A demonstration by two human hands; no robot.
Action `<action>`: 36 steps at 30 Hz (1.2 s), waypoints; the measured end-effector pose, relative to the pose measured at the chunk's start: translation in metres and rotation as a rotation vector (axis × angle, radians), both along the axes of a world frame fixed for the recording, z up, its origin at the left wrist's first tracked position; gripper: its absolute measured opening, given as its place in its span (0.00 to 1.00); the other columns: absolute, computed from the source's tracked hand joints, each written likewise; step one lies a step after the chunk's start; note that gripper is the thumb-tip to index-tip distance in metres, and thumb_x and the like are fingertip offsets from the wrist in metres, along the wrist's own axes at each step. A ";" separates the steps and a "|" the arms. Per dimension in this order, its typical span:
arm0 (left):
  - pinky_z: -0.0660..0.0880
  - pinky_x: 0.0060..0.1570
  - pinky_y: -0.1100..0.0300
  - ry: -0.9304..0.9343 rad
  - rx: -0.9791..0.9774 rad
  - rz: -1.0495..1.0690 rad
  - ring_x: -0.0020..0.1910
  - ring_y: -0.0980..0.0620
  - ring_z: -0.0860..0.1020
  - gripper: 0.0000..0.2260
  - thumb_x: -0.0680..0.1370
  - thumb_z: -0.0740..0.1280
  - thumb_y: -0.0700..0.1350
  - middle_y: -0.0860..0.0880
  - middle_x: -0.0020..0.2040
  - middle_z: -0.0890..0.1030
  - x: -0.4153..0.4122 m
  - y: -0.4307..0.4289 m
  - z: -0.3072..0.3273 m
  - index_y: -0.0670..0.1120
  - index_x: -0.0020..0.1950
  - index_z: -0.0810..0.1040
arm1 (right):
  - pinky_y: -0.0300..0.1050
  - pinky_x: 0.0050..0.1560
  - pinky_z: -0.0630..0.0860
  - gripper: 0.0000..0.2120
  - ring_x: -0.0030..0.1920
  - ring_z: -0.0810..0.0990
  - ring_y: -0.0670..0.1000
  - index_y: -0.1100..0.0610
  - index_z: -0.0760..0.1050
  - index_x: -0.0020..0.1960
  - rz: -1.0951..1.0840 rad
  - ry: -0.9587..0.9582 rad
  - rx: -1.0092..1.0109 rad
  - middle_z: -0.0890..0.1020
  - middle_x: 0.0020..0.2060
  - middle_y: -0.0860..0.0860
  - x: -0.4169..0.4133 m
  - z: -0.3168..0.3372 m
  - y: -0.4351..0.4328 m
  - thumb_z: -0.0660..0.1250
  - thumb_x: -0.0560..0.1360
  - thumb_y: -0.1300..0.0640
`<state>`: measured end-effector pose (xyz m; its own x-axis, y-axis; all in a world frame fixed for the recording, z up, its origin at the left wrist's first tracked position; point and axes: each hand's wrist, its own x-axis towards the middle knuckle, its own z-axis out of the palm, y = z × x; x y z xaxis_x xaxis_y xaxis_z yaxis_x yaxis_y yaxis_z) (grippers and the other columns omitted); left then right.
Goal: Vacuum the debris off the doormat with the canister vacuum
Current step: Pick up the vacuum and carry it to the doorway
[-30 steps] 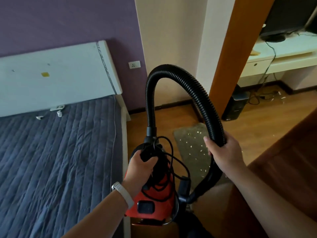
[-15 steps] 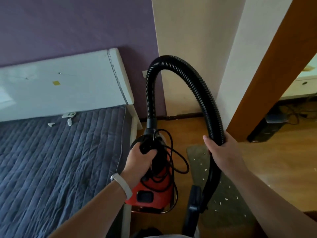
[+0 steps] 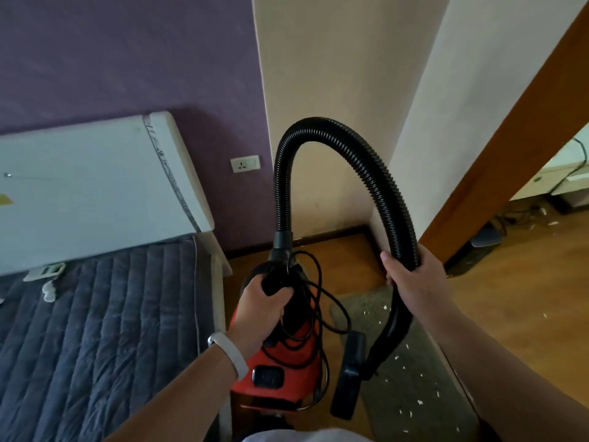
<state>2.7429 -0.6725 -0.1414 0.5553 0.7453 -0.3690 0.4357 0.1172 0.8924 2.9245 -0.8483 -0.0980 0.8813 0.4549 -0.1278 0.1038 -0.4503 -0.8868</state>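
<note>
My left hand (image 3: 262, 304) grips the black carry handle on top of the red canister vacuum (image 3: 287, 368), which hangs beside the bed. A loose black power cord (image 3: 322, 301) is looped over the canister. The ribbed black hose (image 3: 360, 161) arches up from the canister and comes down into my right hand (image 3: 414, 282), which is wrapped around it. Below that hand hangs the black floor nozzle (image 3: 349, 374), over the left edge of the grey-green doormat (image 3: 411, 390). White debris flecks (image 3: 396, 357) are scattered across the mat.
A bed with a grey quilted cover (image 3: 95, 330) and white headboard (image 3: 95, 186) fills the left. A wall socket (image 3: 244, 163) sits on the purple wall. A cream wall corner and a brown door frame (image 3: 497, 161) stand ahead; wooden floor (image 3: 526, 282) and a desk with cables lie beyond on the right.
The view has tilted up and shifted left, so the wall socket shows again. The doormat lies closer below me. The nozzle now hangs over its left edge. Both grips are unchanged.
</note>
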 end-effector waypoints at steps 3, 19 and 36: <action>0.73 0.26 0.70 -0.013 -0.008 -0.073 0.29 0.64 0.79 0.06 0.76 0.72 0.43 0.51 0.38 0.82 0.019 0.053 -0.003 0.50 0.50 0.77 | 0.35 0.30 0.70 0.09 0.33 0.77 0.49 0.57 0.75 0.50 -0.059 -0.017 -0.008 0.80 0.35 0.53 0.005 0.004 0.045 0.70 0.77 0.52; 0.73 0.28 0.69 0.107 0.011 -0.316 0.31 0.59 0.80 0.06 0.76 0.72 0.45 0.50 0.38 0.82 0.141 0.195 -0.034 0.51 0.50 0.77 | 0.40 0.34 0.75 0.05 0.31 0.77 0.48 0.53 0.74 0.52 -0.277 0.141 0.142 0.77 0.30 0.49 0.083 -0.035 0.148 0.69 0.78 0.56; 0.69 0.25 0.72 0.334 0.029 -0.527 0.26 0.62 0.77 0.07 0.77 0.71 0.46 0.52 0.35 0.80 0.303 0.267 -0.132 0.51 0.52 0.75 | 0.50 0.42 0.81 0.05 0.34 0.79 0.51 0.53 0.76 0.48 -0.511 0.421 0.144 0.78 0.32 0.52 0.235 -0.174 0.226 0.71 0.76 0.54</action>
